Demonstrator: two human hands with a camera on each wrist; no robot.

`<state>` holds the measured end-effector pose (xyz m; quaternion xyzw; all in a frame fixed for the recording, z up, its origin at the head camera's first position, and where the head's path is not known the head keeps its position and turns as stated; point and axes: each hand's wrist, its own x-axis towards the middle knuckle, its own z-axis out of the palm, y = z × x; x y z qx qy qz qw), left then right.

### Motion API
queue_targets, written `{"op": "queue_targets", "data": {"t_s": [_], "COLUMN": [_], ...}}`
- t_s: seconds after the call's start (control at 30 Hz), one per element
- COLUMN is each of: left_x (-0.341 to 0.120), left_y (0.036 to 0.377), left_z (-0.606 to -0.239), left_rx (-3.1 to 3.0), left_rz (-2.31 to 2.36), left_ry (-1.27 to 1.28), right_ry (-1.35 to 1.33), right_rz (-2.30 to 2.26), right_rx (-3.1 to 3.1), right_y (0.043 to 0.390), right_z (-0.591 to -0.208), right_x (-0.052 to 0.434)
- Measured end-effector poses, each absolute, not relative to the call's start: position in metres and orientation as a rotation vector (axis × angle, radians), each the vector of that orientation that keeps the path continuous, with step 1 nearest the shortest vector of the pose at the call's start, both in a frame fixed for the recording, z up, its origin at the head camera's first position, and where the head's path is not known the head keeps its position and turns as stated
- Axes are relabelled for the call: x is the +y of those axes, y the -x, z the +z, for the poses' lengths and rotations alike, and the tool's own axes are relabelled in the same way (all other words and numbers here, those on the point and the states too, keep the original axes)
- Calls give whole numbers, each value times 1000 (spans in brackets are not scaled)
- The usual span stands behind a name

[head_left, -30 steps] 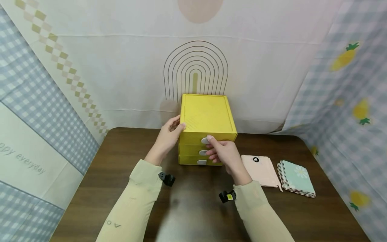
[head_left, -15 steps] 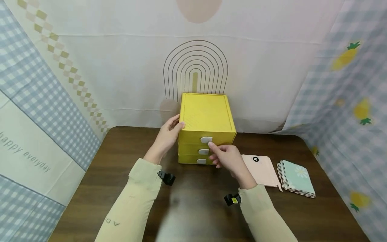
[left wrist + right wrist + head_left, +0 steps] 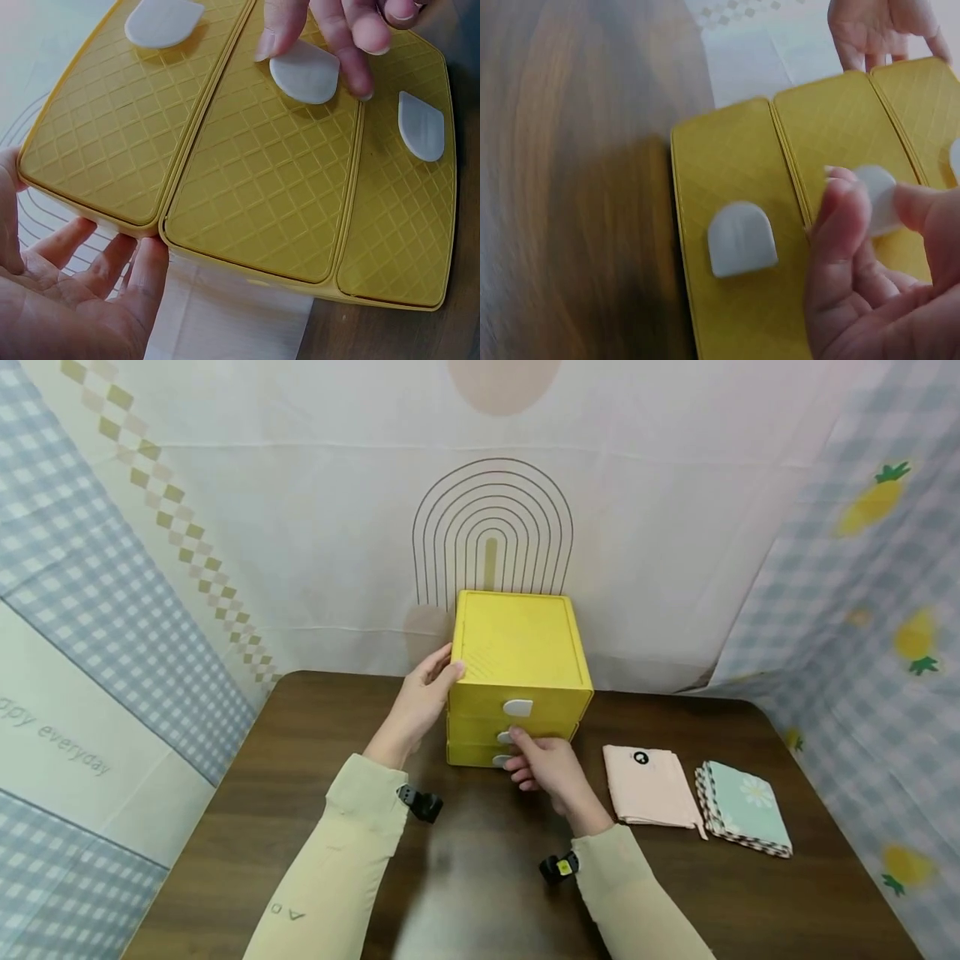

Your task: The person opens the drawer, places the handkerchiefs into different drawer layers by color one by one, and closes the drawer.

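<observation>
A yellow drawer box (image 3: 517,639) stands at the back of the table, its three drawer fronts facing me. Each front has a white rounded handle, the top handle (image 3: 517,707) standing free of my hands. My right hand (image 3: 551,768) is at the middle drawer's white handle (image 3: 306,73), with thumb and fingers on either side of it. My left hand (image 3: 420,697) rests on the box's left front corner, thumb on the top edge and fingers against the side. In the right wrist view the bottom handle (image 3: 741,238) shows beside the right hand. All drawer fronts look flush.
A folded pink cloth (image 3: 648,789) lies right of the box, and a folded mint cloth (image 3: 750,806) with a checked edge lies beyond it. Behind the brown table (image 3: 300,793) hangs a patterned white curtain (image 3: 337,527).
My right hand has come off the top handle and moved down to the middle one. My left hand has stayed at the box's left corner. The view has shifted slightly.
</observation>
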<state>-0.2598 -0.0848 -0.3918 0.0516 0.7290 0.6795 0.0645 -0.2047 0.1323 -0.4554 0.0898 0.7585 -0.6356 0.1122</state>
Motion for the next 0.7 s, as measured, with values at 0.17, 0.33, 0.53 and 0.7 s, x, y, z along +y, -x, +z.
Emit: {"op": "queue_targets", "data": {"t_s": [0.17,0.33,0.53,0.7], "left_x": [-82,-80,-78,-73], "left_y": [259,258,256,255], "left_z": [-390,-390,-396,-399], "left_rx": [2222,2236,2223,2204], "left_rz": [2055,2031,2056,2174], "left_ry": [-153,-154,-123,-151], "right_ry": [-272,-271,-268,-250], "right_rz": [-1912,-1919,-1897,-1900], "right_rx": [2199,2180,2146,2150], "right_y": [202,202,201,200], "right_z": [-456,-457,-461,-460], "right_x": [130,131,132,133]}}
